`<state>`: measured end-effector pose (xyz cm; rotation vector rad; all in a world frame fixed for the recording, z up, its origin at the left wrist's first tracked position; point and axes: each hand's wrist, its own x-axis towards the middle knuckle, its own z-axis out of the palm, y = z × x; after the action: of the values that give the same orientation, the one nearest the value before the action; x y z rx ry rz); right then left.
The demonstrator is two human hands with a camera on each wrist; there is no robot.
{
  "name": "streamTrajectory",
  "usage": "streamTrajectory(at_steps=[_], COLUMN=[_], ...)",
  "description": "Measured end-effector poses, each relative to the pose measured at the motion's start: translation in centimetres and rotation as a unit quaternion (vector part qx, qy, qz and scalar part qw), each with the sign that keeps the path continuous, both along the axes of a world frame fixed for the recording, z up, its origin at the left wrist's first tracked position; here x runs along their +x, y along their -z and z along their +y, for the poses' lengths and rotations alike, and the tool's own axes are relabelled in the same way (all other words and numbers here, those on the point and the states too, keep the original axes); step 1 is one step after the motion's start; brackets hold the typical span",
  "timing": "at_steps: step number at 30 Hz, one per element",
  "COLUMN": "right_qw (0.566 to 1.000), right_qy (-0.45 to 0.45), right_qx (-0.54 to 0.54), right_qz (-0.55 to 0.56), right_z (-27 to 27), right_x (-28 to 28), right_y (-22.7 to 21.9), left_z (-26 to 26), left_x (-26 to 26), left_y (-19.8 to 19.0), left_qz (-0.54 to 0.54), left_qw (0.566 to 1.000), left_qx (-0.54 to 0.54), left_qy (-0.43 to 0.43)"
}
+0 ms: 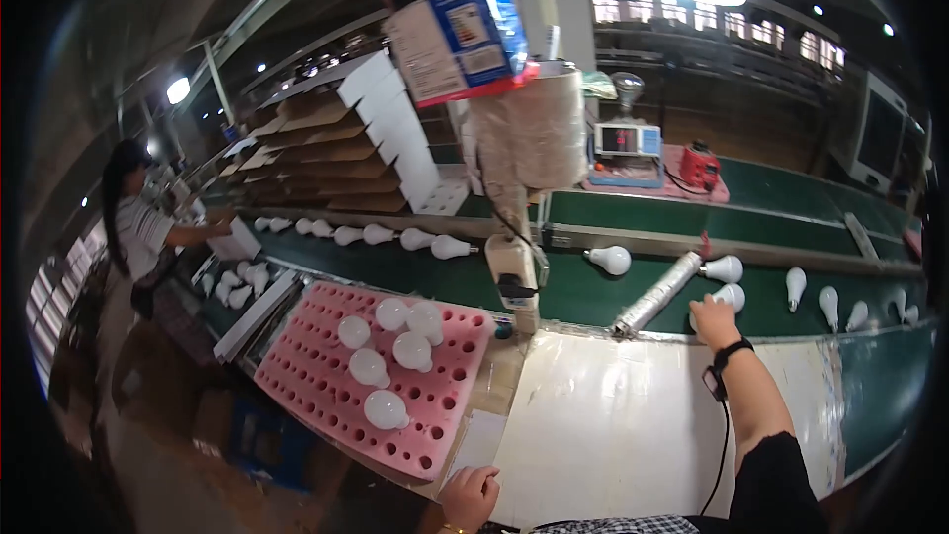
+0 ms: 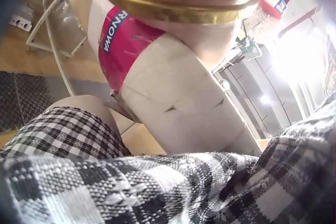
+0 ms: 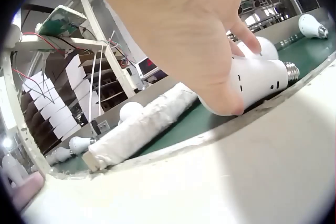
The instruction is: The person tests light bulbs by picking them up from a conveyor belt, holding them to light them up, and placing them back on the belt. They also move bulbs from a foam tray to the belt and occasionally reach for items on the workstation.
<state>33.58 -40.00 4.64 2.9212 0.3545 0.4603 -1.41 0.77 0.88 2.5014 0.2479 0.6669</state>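
Note:
My right hand [image 1: 717, 324] reaches over the near edge of the green conveyor belt [image 1: 633, 267]. It grips a white light bulb [image 3: 260, 79] lying on the belt, thumb on the near side and fingers on the far side; the bulb's metal screw base points away from the palm. Just left of it a wrapped bar [image 1: 660, 294] lies slantwise across the belt. Another bulb [image 1: 725, 268] lies just beyond the hand. My left hand [image 1: 470, 499] rests by the table's near edge, fingers loosely curled and holding nothing, close to the pink foam tray [image 1: 420, 405].
Several bulbs [image 1: 371, 368] lie on the holed foam tray. More bulbs [image 1: 378, 234] line the belt on both sides. A post [image 1: 512, 267] rises at the belt's near edge. A white tabletop [image 1: 613, 415] lies before me. Another person [image 1: 148, 222] works at the far left.

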Motion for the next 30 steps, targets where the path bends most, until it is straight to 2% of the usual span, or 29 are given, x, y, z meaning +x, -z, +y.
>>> streamTrajectory(at_steps=[2, 3, 4, 5, 6, 7, 9, 11, 12, 13, 15, 17, 18, 21, 24, 25, 26, 27, 28, 29, 30], right_qw=[0.999, 0.998, 0.994, 0.984, 0.958, 0.932, 0.881, 0.897, 0.881, 0.893, 0.903, 0.958, 0.958, 0.959, 0.944, 0.935, 0.855, 0.748, 0.61, 0.498, 0.459], right_qy=[-0.033, -0.034, 0.01, -0.004, -0.038, -0.078, -0.04, -0.043, -0.039, -0.03, -0.019, 0.051, 0.051, 0.112, 0.103, 0.031, 0.003, -0.025, -0.03, -0.031, -0.035], right_qx=[0.006, 0.019, 0.067, 0.174, 0.285, 0.349, 0.471, 0.44, 0.468, 0.447, 0.427, 0.265, 0.265, 0.102, 0.148, 0.239, 0.441, 0.592, 0.724, 0.801, 0.82], right_qz=[-0.004, 0.047, 0.086, 0.033, -0.021, -0.061, 0.001, 0.011, 0.05, 0.047, 0.045, 0.094, 0.095, 0.241, 0.276, 0.262, 0.272, 0.3, 0.321, 0.331, 0.34], right_z=[-1.9, -1.0, -0.2, -0.9, -1.9, -3.4, -4.4, -5.9, -5.7, -5.7, -2.7, -0.2, 0.7, 3.0, 3.6, 3.1, 2.7, 3.3, 4.9, 5.1, 5.4], right_x=[-0.5, -2.4, -3.6, -4.1, -4.0, -3.8, -6.5, -8.2, -9.3, -9.8, -11.8, -11.7, -11.4, -8.9, -7.3, -7.0, -7.2, -7.8, -9.6, -10.0, -10.5], right_y=[0.3, -2.9, -5.0, -4.6, -3.4, -1.5, 0.2, 3.9, 4.7, 5.0, 2.2, -0.9, -1.6, -2.0, -1.6, -0.6, 0.7, 0.6, -1.1, -0.4, 0.3], left_z=[0.0, 0.0, 0.1, 0.2, 0.3, 0.3, 0.3, 0.3, 0.3, 0.4, 0.5, 0.8, 0.6, 0.4, 0.8, 0.9, 0.8, 0.7, 0.7, 0.6, 1.0], left_x=[0.1, 0.2, 0.2, 0.1, 0.2, 0.2, 0.1, 0.0, 0.0, 0.0, 0.1, 0.5, 0.4, 0.2, 0.1, 0.3, 0.6, 0.9, 1.0, 0.8, 1.1], left_y=[0.2, 0.0, -0.4, -0.7, -0.6, -0.5, -0.4, -0.4, -0.3, -0.2, -0.5, -1.3, -1.1, -0.1, 0.5, 0.1, -0.2, -0.6, -1.1, -1.1, 0.3], left_qz=[0.005, -0.005, 0.001, 0.007, -0.001, 0.008, 0.014, 0.021, 0.019, 0.014, 0.013, -0.056, -0.056, -0.033, 0.028, -0.02, -0.065, -0.053, -0.05, -0.044, -0.036], left_qw=[1.0, 1.0, 1.0, 0.999, 0.999, 0.999, 0.999, 0.998, 0.999, 0.999, 0.999, 0.996, 0.996, 0.999, 0.998, 0.999, 0.997, 0.996, 0.997, 0.998, 0.997], left_qx=[-0.001, -0.007, -0.014, -0.021, -0.023, -0.025, -0.03, -0.037, -0.04, -0.028, -0.016, -0.006, -0.006, -0.006, -0.008, 0.001, 0.008, 0.002, 0.01, 0.017, 0.024], left_qy=[0.02, -0.002, 0.018, 0.041, 0.029, 0.033, 0.032, 0.036, 0.03, 0.036, 0.044, 0.066, 0.066, 0.037, 0.058, 0.046, 0.042, 0.07, 0.053, 0.042, 0.063])
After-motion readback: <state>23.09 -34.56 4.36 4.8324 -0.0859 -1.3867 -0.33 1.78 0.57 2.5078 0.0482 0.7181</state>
